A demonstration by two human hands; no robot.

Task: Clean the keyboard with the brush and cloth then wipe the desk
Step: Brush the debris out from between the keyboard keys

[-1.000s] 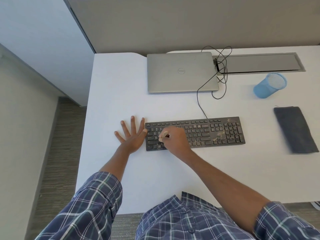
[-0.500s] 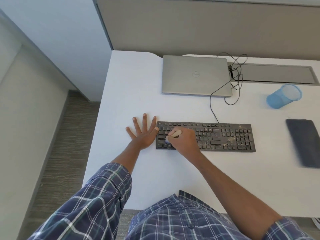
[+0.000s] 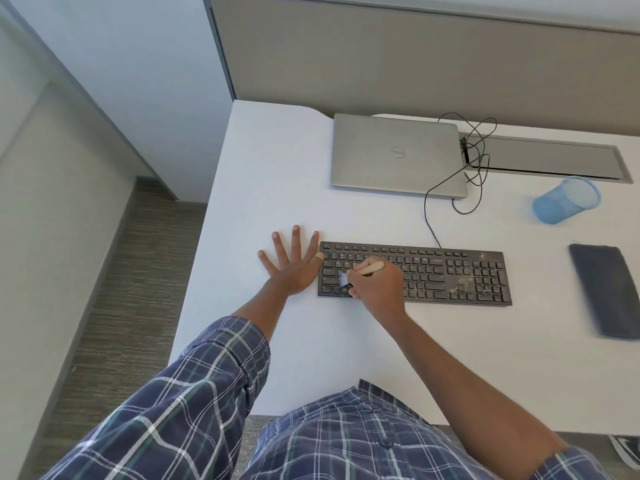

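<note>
Spreads the left hand point(image 3: 294, 268) flat on the bench point(image 3: 277, 168), fingers straight, thumb touching the left end of the keyboard point(image 3: 433, 271), gripping nothing. Pinches the wooden brush point(image 3: 367, 269) in the right hand point(image 3: 377, 287), just right of the left, bristles down on the leftmost keys. Shows crumbs point(image 3: 464, 279) on keys to the right of that hand, so probably early in the brushing. Has the grey cloth point(image 3: 606, 292) lying well right of both hands, untouched. Looks to have most brushing, the cloth pass and the bench wipe not yet done.
</note>
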